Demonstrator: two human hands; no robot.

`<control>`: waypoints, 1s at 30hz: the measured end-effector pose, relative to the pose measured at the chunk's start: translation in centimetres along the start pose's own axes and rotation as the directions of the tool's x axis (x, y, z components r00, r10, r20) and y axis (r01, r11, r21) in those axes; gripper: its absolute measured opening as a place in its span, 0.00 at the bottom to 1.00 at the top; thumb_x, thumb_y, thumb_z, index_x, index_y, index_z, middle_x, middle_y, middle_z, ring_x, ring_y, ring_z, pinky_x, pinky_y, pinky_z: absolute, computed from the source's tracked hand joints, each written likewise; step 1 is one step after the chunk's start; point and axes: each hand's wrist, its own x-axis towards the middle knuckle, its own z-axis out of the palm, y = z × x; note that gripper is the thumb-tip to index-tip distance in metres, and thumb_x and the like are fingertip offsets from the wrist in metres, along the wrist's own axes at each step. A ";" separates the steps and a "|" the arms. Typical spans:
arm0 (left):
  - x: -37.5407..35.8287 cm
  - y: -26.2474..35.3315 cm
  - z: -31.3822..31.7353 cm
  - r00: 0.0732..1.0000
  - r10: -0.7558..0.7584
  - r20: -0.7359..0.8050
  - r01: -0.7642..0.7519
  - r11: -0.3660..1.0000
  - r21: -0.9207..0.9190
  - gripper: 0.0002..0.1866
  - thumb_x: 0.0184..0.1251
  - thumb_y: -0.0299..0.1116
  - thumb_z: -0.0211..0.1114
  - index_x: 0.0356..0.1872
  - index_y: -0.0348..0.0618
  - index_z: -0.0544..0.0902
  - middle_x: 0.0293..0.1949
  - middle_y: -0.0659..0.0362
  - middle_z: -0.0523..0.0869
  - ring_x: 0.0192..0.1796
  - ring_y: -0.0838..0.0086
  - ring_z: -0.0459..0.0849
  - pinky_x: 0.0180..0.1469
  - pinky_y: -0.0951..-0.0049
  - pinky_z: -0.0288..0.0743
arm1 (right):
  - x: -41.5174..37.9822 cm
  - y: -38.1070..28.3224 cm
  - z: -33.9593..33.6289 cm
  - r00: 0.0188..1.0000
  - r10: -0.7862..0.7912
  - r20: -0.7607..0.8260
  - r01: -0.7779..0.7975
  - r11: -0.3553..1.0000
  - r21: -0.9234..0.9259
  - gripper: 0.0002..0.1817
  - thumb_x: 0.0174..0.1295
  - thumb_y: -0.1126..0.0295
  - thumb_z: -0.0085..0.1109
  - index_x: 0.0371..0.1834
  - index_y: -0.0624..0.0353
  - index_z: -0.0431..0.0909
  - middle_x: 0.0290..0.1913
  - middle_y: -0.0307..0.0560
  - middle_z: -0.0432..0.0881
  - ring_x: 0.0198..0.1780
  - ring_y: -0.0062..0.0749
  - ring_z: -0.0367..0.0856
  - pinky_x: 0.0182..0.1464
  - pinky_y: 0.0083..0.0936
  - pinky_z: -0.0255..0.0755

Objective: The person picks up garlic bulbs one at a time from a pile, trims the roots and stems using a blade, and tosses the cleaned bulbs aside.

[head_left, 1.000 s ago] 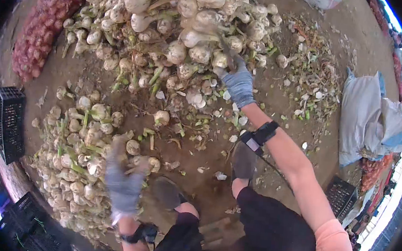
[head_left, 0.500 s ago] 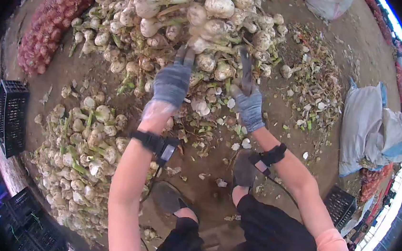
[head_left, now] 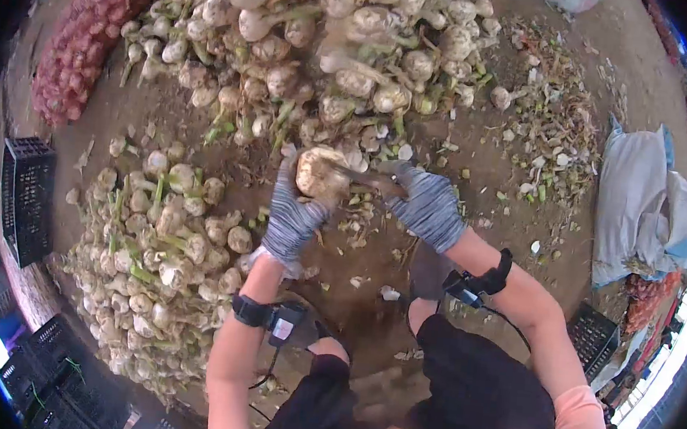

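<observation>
My left hand, in a grey knit glove, is closed around a garlic bulb in front of me. The fingers of my right hand, gloved the same way, are wrapped round a dark knife. Its blade points left and reaches the right side of the bulb, where the stem side is partly hidden. Beyond both hands lies a large heap of garlic with long stems. To the left of my left arm spreads a second garlic pile, many of its bulbs with short stems.
A red mesh sack of garlic lies at the upper left. Black plastic crates stand along the left, and another crate is at the right. White woven sacks lie on the right, past scattered trimmings.
My left hand has drawn back from the heap with a garlic bulb in it. My right hand has come back too, turning the knife from pointing away to pointing left at the bulb.
</observation>
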 end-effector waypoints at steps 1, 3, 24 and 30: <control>-1.2 0.6 0.2 1.000 -0.012 0.008 0.011 0.997 0.083 0.34 0.49 0.24 0.69 0.57 0.41 0.61 0.48 0.55 0.75 0.48 0.74 0.76 0.51 0.73 0.73 | -0.1 -1.1 -0.4 0.992 -0.120 -0.047 0.118 0.992 -0.050 0.16 0.49 0.64 0.55 0.41 0.60 0.74 0.28 0.53 0.80 0.31 0.46 0.80 0.31 0.38 0.73; -1.4 -0.7 -0.3 0.994 -0.004 0.107 -0.025 0.964 0.266 0.34 0.50 0.28 0.68 0.59 0.41 0.60 0.49 0.57 0.76 0.50 0.73 0.76 0.54 0.71 0.71 | -0.2 -2.1 -0.1 0.988 -0.145 0.055 0.151 0.978 -0.140 0.14 0.50 0.65 0.54 0.38 0.60 0.74 0.27 0.53 0.80 0.30 0.46 0.80 0.30 0.38 0.73; -7.2 -0.6 1.2 0.982 -0.160 0.096 0.140 0.973 0.186 0.18 0.45 0.31 0.72 0.38 0.39 0.78 0.36 0.59 0.82 0.39 0.74 0.80 0.43 0.72 0.74 | -2.5 1.3 2.3 0.945 -0.132 0.299 0.210 0.947 -0.245 0.18 0.47 0.70 0.56 0.45 0.56 0.73 0.26 0.52 0.80 0.28 0.45 0.80 0.28 0.38 0.72; -8.8 -1.8 2.8 0.895 -0.446 0.020 0.428 0.843 -0.326 0.16 0.46 0.29 0.71 0.38 0.38 0.78 0.36 0.61 0.82 0.39 0.78 0.79 0.44 0.75 0.73 | -3.8 1.7 2.4 0.916 -0.150 0.373 0.261 0.928 -0.267 0.08 0.51 0.69 0.50 0.31 0.60 0.73 0.20 0.54 0.77 0.24 0.46 0.79 0.24 0.37 0.71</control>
